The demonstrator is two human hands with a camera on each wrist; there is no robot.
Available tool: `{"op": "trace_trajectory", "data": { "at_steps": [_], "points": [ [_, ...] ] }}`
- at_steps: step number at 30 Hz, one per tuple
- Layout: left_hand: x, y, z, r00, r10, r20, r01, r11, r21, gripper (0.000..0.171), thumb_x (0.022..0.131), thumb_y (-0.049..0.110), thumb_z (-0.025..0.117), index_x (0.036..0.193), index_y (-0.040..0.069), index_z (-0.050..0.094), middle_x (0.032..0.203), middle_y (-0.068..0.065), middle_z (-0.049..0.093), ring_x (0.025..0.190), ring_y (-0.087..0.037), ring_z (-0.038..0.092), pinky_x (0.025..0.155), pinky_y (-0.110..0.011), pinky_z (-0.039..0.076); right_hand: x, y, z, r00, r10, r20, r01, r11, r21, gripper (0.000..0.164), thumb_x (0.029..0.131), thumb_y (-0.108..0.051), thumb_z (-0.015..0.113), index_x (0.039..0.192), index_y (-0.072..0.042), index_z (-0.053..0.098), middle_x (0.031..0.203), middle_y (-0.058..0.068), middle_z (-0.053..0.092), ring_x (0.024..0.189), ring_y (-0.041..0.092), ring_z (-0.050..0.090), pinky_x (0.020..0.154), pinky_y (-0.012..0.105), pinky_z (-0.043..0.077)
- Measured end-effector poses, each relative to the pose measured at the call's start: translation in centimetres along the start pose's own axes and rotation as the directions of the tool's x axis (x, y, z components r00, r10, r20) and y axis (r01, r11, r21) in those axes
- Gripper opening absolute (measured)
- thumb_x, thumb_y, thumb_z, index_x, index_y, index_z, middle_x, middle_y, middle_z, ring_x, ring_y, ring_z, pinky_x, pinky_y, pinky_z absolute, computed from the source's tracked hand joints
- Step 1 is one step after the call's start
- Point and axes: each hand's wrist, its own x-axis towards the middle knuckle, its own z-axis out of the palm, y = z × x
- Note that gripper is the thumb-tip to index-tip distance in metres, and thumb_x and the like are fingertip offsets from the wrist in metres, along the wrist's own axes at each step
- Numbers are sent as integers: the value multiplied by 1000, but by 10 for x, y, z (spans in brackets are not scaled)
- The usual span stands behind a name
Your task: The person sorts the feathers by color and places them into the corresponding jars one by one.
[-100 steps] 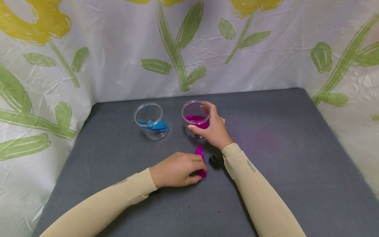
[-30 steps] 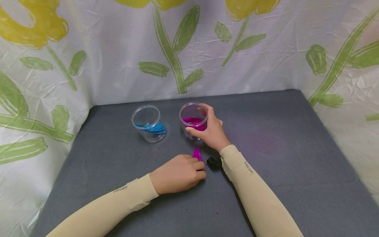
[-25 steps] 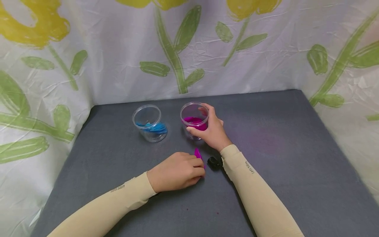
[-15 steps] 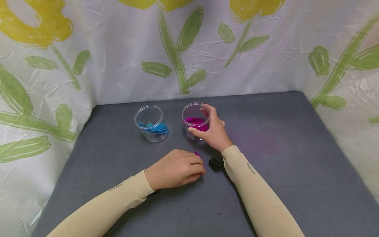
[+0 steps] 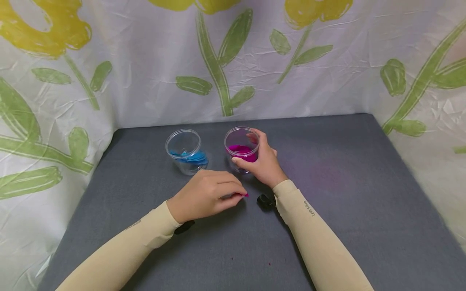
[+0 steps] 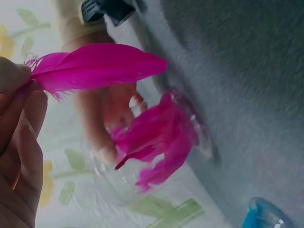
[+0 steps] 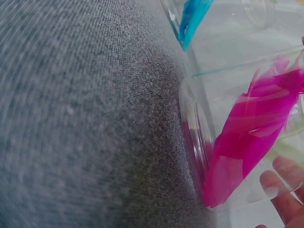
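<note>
In the left wrist view a magenta feather point(image 6: 99, 66) sticks out from the pinched thumb and fingers of my left hand point(image 6: 21, 128), held by its fluffy end. The head view has this left hand point(image 5: 209, 194) in front of the two jars, with only a speck of magenta showing at its fingertips. My right hand point(image 5: 263, 161) grips the side of a clear plastic jar point(image 5: 236, 165), which stands upright. Several magenta feathers point(image 7: 251, 133) lean inside that jar. To its left stands another clear jar point(image 5: 183, 139) with blue feathers point(image 5: 193, 157) in it.
A dark grey cloth point(image 5: 349, 226) covers the table. A white curtain point(image 5: 145, 89) printed with yellow flowers hangs close behind and at both sides. By the right wrist sits a black wrist camera point(image 5: 265, 201). Small dark bits point(image 5: 269, 264) lie near the front.
My left hand has picked up the magenta feather that lay on the cloth and moved up and slightly left with it, towards the jars. The right hand keeps its grip on the jar.
</note>
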Motion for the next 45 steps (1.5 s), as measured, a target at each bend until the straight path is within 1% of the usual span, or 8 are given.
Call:
{"op": "trace_trajectory", "data": {
  "at_steps": [5,10,14,19,27,31,37,45],
  "points": [
    [7,-3,-12,999,-32,-41,29,996,-79,14,90,12,87,104,15,83,101,5,81,93,-6,76,85,-24,63,0,0,0,1000,-7,3,7,1000,0,103,84,-51,89,163,-27,28,163,-1,53,152,23,50,120,61,22],
    [17,-9,-27,990,-95,-104,74,979,-187,14,90,7,86,103,12,83,100,3,81,92,-8,76,80,-24,62,0,1,-1,1000,-23,6,23,1000,-9,103,85,-51,89,163,-26,28,162,-1,53,152,22,50,120,62,22],
    [24,-13,-38,972,-165,-169,118,959,-256,17,89,4,86,104,12,84,99,3,81,88,-8,73,73,-23,58,1,0,-1,1000,-23,9,23,999,-34,103,85,-48,90,164,-23,27,163,2,53,153,24,50,121,63,21],
    [31,-17,-46,938,-235,-256,151,939,-308,19,87,3,87,104,12,85,96,2,81,85,-6,70,70,-23,55,2,1,-1,1000,-15,10,16,999,-39,105,83,-43,92,163,-22,27,163,4,53,152,27,51,119,63,22],
    [40,-24,-52,872,-316,-374,212,932,-293,16,88,4,86,101,13,86,93,1,81,81,-6,68,68,-24,57,1,1,-1,1000,-2,16,2,1000,-7,105,84,-54,89,164,-27,26,163,2,52,151,23,51,119,61,23],
    [43,-29,-54,848,-341,-405,240,930,-280,12,89,6,86,100,13,86,92,1,80,79,-5,68,68,-26,58,1,1,-1,1000,3,21,-3,1000,-6,105,84,-54,89,163,-27,26,163,2,52,151,24,50,120,62,23],
    [48,-33,-56,829,-352,-434,260,930,-259,8,91,10,84,98,12,86,89,2,79,76,-4,66,69,-23,57,1,0,-1,1000,6,16,-6,1000,-4,104,84,-52,90,163,-29,26,163,-1,52,150,23,51,120,61,24],
    [49,-37,-56,823,-369,-433,289,927,-240,10,91,12,87,101,14,86,92,3,80,75,-4,66,69,-22,57,1,1,-1,1000,13,16,-13,1000,-7,103,84,-52,90,163,-30,27,162,-1,54,150,23,51,122,61,23]
  ]
}}
